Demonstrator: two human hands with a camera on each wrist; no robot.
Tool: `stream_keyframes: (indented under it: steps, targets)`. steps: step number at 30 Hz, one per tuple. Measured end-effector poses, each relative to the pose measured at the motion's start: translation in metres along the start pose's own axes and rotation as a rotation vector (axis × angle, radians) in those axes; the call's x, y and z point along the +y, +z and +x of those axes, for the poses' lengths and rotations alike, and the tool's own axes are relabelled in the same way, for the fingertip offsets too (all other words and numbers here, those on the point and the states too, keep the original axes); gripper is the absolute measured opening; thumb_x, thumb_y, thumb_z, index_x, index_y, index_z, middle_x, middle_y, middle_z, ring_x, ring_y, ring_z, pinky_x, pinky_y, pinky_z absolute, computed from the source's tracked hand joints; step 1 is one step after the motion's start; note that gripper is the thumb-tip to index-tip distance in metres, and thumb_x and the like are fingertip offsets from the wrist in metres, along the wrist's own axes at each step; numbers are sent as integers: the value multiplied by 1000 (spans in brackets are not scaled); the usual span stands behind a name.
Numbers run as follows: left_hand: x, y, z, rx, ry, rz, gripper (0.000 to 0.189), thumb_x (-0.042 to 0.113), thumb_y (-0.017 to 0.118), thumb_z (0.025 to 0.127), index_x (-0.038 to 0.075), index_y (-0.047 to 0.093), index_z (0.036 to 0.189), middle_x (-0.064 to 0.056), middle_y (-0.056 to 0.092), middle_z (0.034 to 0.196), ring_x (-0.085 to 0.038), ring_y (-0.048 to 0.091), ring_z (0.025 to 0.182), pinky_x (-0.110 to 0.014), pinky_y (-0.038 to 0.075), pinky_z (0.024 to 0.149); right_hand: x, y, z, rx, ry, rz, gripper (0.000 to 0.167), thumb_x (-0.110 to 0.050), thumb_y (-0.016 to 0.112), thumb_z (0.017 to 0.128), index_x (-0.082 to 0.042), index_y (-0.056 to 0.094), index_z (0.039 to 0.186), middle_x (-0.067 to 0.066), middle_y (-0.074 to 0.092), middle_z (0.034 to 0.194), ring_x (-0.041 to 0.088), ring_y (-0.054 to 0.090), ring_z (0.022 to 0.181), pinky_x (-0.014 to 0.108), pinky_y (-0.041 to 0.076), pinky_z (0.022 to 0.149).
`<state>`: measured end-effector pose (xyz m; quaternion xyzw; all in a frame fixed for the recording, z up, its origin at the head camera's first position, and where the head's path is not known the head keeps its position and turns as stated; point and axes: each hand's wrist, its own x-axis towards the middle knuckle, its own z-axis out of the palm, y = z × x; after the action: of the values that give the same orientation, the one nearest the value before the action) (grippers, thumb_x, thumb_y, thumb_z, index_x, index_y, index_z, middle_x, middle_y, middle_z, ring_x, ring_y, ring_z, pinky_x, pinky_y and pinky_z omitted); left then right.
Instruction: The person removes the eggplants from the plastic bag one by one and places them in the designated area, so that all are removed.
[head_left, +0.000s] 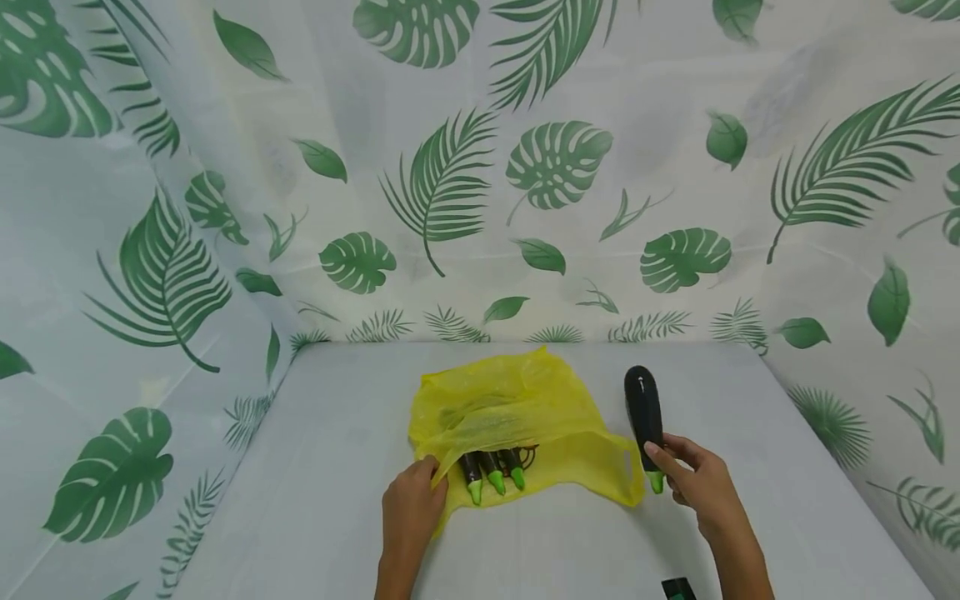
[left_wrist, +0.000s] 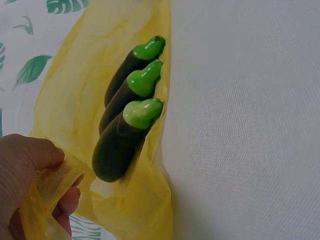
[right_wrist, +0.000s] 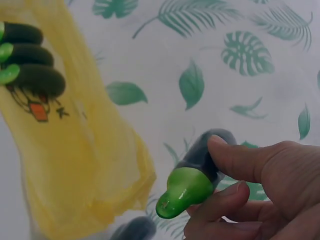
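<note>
A thin yellow plastic bag (head_left: 510, 383) lies on the white table with its opening toward me. My left hand (head_left: 411, 504) pinches the bag's edge at the left, lifting the upper layer. Three dark eggplants (left_wrist: 116, 150) with bright green stems lie side by side inside, stems facing the opening. Their far ends are under the yellow film in the head view. To the right of the bag, my right hand (head_left: 697, 479) grips another eggplant (head_left: 643, 408) near its green stem (right_wrist: 185, 191), between thumb and fingers.
A small black and green object (head_left: 678, 589) shows at the head view's bottom edge, partly cut off. A dark rounded thing (right_wrist: 135, 230) sits at the bottom of the right wrist view. Behind the table hangs a leaf-patterned white sheet (head_left: 465, 308), also at both sides.
</note>
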<state>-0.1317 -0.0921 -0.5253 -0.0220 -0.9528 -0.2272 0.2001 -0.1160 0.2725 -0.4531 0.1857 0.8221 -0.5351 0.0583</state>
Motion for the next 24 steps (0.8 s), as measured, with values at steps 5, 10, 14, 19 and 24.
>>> stream_keyframes:
  steps: [5, 10, 14, 19, 24]
  targets:
    - [0, 0, -1, -5, 4, -4, 10, 12, 75, 78, 11, 69, 86, -1, 68, 74, -13, 60, 59, -28, 46, 52, 12, -7, 7, 92, 50, 18, 75, -49, 59, 92, 2, 38, 144, -3, 55, 93, 8, 42, 63, 25, 39, 54]
    - [0, -1, -1, 9, 9, -7, 11, 11, 75, 77, 11, 69, 87, -1, 69, 75, -15, 62, 60, -30, 47, 53, 23, -11, 16, 145, 84, 34, 74, -50, 57, 93, 2, 39, 143, -5, 55, 88, 8, 44, 64, 25, 39, 53]
    - [-1, -3, -2, 13, 8, -8, 10, 12, 75, 77, 12, 68, 85, -1, 68, 73, -15, 60, 58, -29, 45, 52, 31, -13, 23, 172, 97, 42, 73, -49, 58, 92, 2, 40, 142, -6, 56, 87, 8, 44, 64, 26, 39, 53]
    - [-2, -2, -2, 5, 4, -6, 10, 12, 74, 77, 12, 68, 85, 1, 66, 71, -12, 58, 57, -29, 44, 51, 35, -13, 29, 191, 105, 45, 70, -46, 59, 93, 2, 43, 140, -7, 57, 83, 9, 44, 63, 27, 37, 53]
    - [-4, -1, -1, 10, 9, -8, 9, 11, 74, 77, 13, 67, 83, 1, 65, 70, -12, 56, 55, -28, 44, 51, 42, -12, 37, 216, 109, 37, 69, -47, 59, 93, 1, 45, 140, -6, 58, 84, 10, 45, 65, 27, 38, 54]
